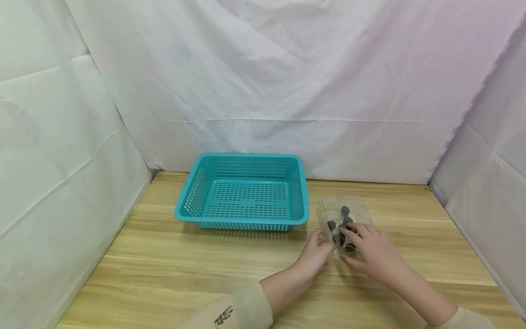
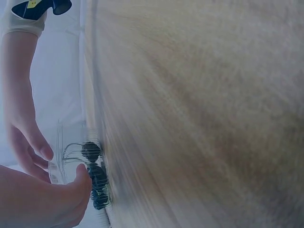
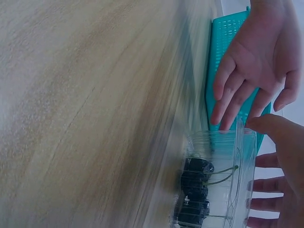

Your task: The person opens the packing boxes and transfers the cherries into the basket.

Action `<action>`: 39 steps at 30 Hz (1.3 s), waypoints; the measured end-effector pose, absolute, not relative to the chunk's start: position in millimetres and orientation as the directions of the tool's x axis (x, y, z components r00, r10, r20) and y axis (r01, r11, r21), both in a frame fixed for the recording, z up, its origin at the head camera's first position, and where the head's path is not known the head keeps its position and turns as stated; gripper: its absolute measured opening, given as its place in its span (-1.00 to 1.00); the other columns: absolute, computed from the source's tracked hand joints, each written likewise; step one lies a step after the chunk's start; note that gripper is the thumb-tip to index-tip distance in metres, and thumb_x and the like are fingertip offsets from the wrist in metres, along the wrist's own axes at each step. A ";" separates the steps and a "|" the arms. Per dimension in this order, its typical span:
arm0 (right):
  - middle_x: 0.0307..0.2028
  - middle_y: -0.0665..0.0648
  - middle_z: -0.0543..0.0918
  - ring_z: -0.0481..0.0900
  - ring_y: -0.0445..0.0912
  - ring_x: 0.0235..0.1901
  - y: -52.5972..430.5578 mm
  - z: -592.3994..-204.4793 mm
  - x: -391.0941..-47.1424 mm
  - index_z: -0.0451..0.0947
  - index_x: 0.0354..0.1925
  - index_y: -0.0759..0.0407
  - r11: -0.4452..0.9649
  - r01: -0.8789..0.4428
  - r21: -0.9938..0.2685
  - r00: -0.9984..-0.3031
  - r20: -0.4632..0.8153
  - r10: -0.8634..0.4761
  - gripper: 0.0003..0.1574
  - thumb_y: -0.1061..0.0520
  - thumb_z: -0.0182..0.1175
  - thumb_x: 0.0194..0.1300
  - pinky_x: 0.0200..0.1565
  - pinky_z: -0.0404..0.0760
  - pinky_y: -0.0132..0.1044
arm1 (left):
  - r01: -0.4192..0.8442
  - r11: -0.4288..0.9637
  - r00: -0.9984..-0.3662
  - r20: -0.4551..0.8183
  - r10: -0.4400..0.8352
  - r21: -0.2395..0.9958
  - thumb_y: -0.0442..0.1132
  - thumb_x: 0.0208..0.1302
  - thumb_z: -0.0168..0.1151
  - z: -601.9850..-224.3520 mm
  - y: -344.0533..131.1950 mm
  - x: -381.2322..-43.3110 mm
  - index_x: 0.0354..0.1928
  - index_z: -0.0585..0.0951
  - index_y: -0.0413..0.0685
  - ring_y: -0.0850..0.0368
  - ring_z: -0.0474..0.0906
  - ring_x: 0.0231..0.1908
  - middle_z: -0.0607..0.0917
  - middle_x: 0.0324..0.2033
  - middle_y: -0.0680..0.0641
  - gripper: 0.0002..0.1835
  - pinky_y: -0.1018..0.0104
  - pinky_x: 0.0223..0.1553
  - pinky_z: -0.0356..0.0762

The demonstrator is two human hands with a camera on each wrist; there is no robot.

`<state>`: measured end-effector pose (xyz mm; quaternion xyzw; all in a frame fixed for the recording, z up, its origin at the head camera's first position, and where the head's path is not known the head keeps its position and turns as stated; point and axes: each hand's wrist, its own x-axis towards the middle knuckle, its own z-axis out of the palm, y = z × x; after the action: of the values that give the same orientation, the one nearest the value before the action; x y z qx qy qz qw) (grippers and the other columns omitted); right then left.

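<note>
A clear plastic box (image 1: 343,201) stands on the table, right of the basket. Several dark cherries (image 1: 345,211) lie in it, and green stems show in the right wrist view. My left hand (image 1: 314,256) is at the box's near left corner, its fingers loosely extended along the side. Over the box's near right part reaches my right hand (image 1: 376,249), fingers spread above the cherries, thumb by the near rim. In the right wrist view, the right hand (image 3: 285,161) has its fingers over the rim, with no cherry seen between them. The right fingertips are partly hidden.
A turquoise perforated basket (image 1: 246,222) stands left of the box, with nothing seen inside. The wooden table (image 1: 185,269) is bounded by a white cloth (image 1: 263,91) at the back and both sides.
</note>
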<state>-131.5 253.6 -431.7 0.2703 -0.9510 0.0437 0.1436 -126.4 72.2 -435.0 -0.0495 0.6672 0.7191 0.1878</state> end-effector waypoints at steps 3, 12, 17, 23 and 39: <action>0.06 0.27 0.55 0.51 0.20 0.02 255.9 -430.3 -133.2 0.55 0.15 0.20 0.832 -0.554 -0.005 -0.788 0.326 -0.523 -0.17 -0.19 0.47 -0.01 -0.07 0.51 0.19 | -0.332 -0.042 -0.926 -0.317 0.204 0.943 -0.32 0.19 0.15 -434.5 71.9 -126.1 0.42 0.24 -0.11 -0.04 0.46 0.01 0.44 0.21 -0.23 -0.29 -0.04 -0.05 0.50; 0.08 0.30 0.54 0.47 0.24 0.05 275.0 -426.1 -139.4 0.54 0.13 0.25 0.771 -0.636 -0.007 -0.709 0.401 -0.581 -0.15 -0.14 0.48 -0.08 0.04 0.41 0.26 | -0.310 -0.040 -0.936 -0.298 0.190 0.950 -0.33 0.16 0.17 -432.9 72.6 -125.1 0.41 0.25 -0.12 -0.10 0.42 0.11 0.40 0.26 -0.24 -0.28 -0.07 0.01 0.47; 0.15 0.28 0.50 0.42 0.24 0.11 288.9 -426.2 -142.3 0.53 0.16 0.22 0.722 -0.691 -0.037 -0.673 0.397 -0.624 -0.15 -0.15 0.46 -0.06 0.08 0.34 0.26 | -0.288 0.024 -0.942 -0.288 0.172 0.957 -0.28 0.16 0.19 -431.7 74.0 -124.3 0.43 0.24 -0.05 -0.17 0.24 0.29 0.26 0.38 -0.18 -0.26 -0.13 0.21 0.29; 0.26 0.21 0.42 0.36 0.20 0.19 301.8 -430.0 -146.4 0.46 0.26 0.10 0.700 -0.710 -0.079 -0.672 0.372 -0.640 -0.05 -0.16 0.50 -0.07 0.15 0.31 0.19 | -0.272 0.041 -0.945 -0.275 0.177 0.961 -0.26 0.16 0.17 -431.1 73.9 -122.6 0.45 0.21 -0.01 -0.21 0.19 0.33 0.19 0.42 -0.16 -0.23 -0.17 0.28 0.20; 0.37 0.16 0.31 0.24 0.24 0.29 326.2 -439.2 -157.9 0.39 0.35 -0.05 0.699 -0.671 -0.247 -0.740 0.283 -0.610 -0.03 0.00 0.53 -0.02 0.32 0.08 -0.30 | -0.307 0.043 -0.936 -0.310 0.167 0.951 -0.22 0.20 0.18 -423.8 70.9 -121.0 0.44 0.24 0.11 -0.22 0.12 0.37 0.17 0.43 -0.16 -0.27 -0.20 0.33 0.07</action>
<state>-157.9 326.2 -439.2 0.3492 -0.9173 0.1689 0.0901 -121.0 70.9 -423.8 -0.0499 0.7014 0.6900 0.1716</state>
